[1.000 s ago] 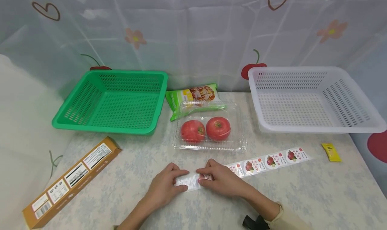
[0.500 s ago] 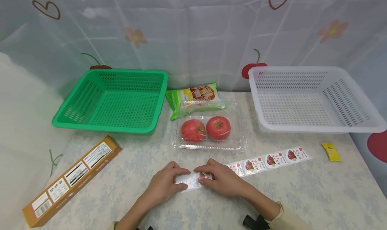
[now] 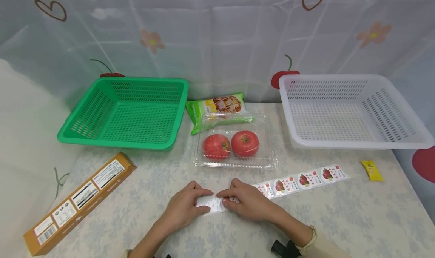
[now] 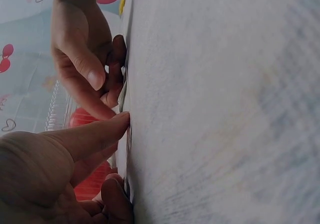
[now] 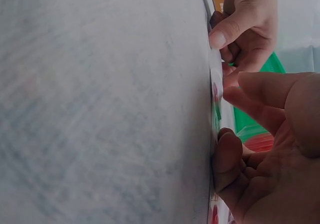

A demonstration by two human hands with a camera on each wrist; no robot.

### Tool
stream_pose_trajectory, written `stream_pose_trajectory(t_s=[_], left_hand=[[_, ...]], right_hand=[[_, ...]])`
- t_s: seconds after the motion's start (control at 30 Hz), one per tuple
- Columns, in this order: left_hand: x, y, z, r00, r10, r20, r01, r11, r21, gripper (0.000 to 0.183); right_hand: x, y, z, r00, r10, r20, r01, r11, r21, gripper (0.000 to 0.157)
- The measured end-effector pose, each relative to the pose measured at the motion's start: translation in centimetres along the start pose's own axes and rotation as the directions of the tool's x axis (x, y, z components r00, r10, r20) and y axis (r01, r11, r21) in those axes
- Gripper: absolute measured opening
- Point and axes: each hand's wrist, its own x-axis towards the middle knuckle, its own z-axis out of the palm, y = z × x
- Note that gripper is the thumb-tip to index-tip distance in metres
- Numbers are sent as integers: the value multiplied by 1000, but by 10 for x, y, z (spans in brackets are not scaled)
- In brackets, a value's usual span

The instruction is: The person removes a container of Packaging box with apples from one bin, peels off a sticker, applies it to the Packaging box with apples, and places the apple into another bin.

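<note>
A strip of stickers (image 3: 289, 185) printed with red fruit and red lettering lies slantwise across the table in the head view. My left hand (image 3: 183, 207) holds its bare, shiny left end, thumb at the near edge and index finger at the far edge. Just right of it, my right hand (image 3: 249, 201) has thumb and index finger at the edge of a sticker, partly covering it. In the right wrist view, a bit of red print on the sticker strip (image 5: 216, 92) shows beside the right fingertips. Whether that sticker is lifted is hard to see.
Behind the hands stands a clear plastic box (image 3: 234, 165) with two red apples (image 3: 245, 143), before a green snack bag (image 3: 197, 116). A green basket (image 3: 122, 142) is back left, a white basket (image 3: 360, 144) back right. An orange-brown carton (image 3: 81, 205) lies left, a yellow packet (image 3: 372, 170) right.
The right thumb and index finger have shifted slightly left, covering more of the sticker's red print. The left hand and the other things stay put.
</note>
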Motion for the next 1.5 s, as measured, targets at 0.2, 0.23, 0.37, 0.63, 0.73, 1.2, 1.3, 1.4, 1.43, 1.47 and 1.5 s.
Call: stream_pose_trajectory(t_s=[0.2,0.23,0.37,0.63,0.73,1.2,1.3,1.4,1.43,1.47,1.5], left_hand=[[0,1,-1,1000,-1,-4,1,1000,-1,36],[0,1,0,1000,0,-5,0,1000,0,36],[0,2,0,1000,-3,-5,3,1000,5,36],[0,3,-1,1000,-14,-1,14,1000,7,36],[0,3,-1,1000,-18,0,18,1000,5,36],[1,3,0,1000,-26,-12,26,1000,18,34],[1,4,-1,999,-37,-8,37,999,22,33],[1,4,-1,999,-39,-5,39,999,20,34],[1,4,-1,999,-38,-5,38,999,19,34],[1,4,-1,999,-37,-5,37,999,18,34],[2,4,-1,999,-36,-6,36,999,17,34]], right_hand=[[2,0,0,1000,-15,-5,15,1000,-26,17],[2,0,0,1000,-12,-8,11,999,-30,15],[2,2,1,999,-4,-35,3,1000,-29,13],[2,5,-1,1000,-2,-24,3,1000,26,31],[3,5,-2,1000,-6,-21,7,999,32,26],[1,15,-3,996,40,-77,-14,950,311,13],[-1,15,-5,995,67,-71,-36,929,368,13],[-5,14,-9,993,86,-86,-48,926,375,13],[-7,13,-11,992,87,-95,-45,926,375,13],[-8,13,-13,991,91,-102,-46,926,374,13],[-10,12,-15,990,87,-111,-41,929,368,12]])
